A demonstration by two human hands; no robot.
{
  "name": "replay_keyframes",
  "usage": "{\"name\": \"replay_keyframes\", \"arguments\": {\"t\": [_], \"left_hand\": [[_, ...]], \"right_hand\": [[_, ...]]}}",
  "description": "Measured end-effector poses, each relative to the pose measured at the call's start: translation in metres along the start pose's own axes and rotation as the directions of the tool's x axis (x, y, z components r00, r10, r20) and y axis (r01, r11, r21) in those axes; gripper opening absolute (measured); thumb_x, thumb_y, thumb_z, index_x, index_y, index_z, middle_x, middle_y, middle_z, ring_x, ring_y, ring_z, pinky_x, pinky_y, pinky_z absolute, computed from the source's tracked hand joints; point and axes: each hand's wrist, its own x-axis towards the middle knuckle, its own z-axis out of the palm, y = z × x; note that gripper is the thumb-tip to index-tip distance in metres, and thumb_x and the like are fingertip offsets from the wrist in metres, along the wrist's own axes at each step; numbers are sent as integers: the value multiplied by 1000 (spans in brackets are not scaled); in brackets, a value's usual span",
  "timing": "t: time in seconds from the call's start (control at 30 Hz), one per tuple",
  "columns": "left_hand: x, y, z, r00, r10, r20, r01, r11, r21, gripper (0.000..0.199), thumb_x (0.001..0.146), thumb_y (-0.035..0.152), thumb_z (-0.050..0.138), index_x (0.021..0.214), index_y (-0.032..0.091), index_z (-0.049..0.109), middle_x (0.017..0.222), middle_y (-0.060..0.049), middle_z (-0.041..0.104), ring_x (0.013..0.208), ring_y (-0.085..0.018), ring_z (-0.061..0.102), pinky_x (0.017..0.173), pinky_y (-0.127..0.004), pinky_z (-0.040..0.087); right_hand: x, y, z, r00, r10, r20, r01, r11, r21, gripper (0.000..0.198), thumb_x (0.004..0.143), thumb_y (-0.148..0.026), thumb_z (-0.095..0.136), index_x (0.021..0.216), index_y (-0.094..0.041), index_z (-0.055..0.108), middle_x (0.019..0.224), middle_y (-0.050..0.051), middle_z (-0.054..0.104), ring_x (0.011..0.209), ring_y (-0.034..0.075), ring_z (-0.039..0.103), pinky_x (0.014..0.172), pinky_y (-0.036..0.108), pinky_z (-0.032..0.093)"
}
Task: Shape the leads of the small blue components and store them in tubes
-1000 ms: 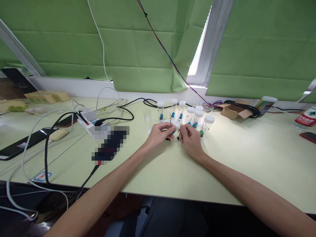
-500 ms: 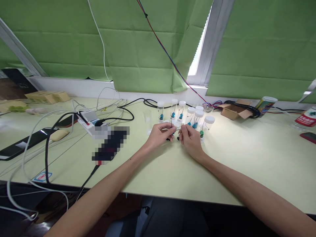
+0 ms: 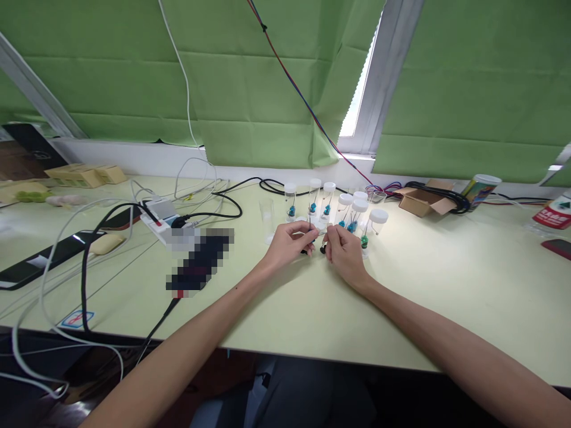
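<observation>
My left hand is closed, thumb and fingertips pinched on a small blue piece with a thin dark stem that stands up from the fingers. Close beside it on the right, my right hand is closed too, its fingertips pressed together. A small black end shows by its fingers; what it belongs to is hidden. Behind both hands stand several clear tubes with white caps, among them a tube with blue contents and a tube with green contents. An uncapped clear tube is left of them.
A white power strip with tangled cables lies to the left, near a dark, pixelated device. An open cardboard box, a can and a bottle stand to the right. Green blinds hang behind the table.
Both arms stay nearly in place. The fingertips of my right hand have shifted very slightly, and the thin pale line between the hands no longer shows clearly.
</observation>
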Motion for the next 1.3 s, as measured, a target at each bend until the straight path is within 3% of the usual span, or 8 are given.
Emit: {"name": "replay_keyframes", "arguments": {"t": [0.43,0.9,1.3], "left_hand": [[0,1,1,1000,-3,-7,3,1000,3,37,72,54,76,80,18,70,81,-3,62,63,-13,58,61,-29,53],[0,0,2,999,-12,-42,10,999,-42,34,70,48,80,79,17,70,77,-1,60,62,-13,59,61,-29,53],[1,-4,1,998,21,-58,-22,1000,-12,32,72,47,79,80,17,70,76,-2,61,61,-13,59,58,-28,52]], "right_hand": [[0,-5,0,1000,5,18,-5,1000,2,48,96,-62,45,71,-22,55,42,-7,46,38,11,43,48,27,36],[-1,-5,1,1000,3,18,-4,999,54,33,98,-49,50,81,-22,54,50,-7,50,42,10,46,48,24,39],[-2,-4,1,999,10,40,-12,998,64,32,98,-50,50,83,-21,53,48,-7,50,41,9,45,47,23,38]]}}
